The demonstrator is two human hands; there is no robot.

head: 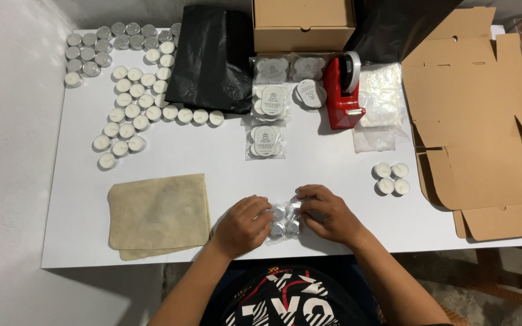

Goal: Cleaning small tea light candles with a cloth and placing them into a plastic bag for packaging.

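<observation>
Both hands work at the near edge of the desk [212, 157], close together over 1 small clear bag of candles [285, 220]. The left hand [244, 224] presses its fingers against the bag's left side, and the right hand [328, 212] curls over its right side and top; both are clamped on the bag, which lies flat on the desk. Inside it about 4 tealights in silver cups show through the plastic, sitting upside down or on edge; I cannot tell which.

Just left of the left hand lies a folded tan cloth [159, 214]. Toward the right edge stand 4 loose white candles [391, 178] in a square, well apart from the hands. Past the middle of the desk lie finished packs [266, 142] with round labels, a red tape dispenser [342, 90] and a heap of empty clear bags [379, 105]. The far left corner holds many loose tealights [131, 99]; flat cardboard [478, 121] hangs over the right edge.

The likely trouble is the bag itself: thin plastic gripped from 2 sides could split or let the cups slide out of their square, and, being so near the edge, a loosened candle could roll off the desk.
</observation>
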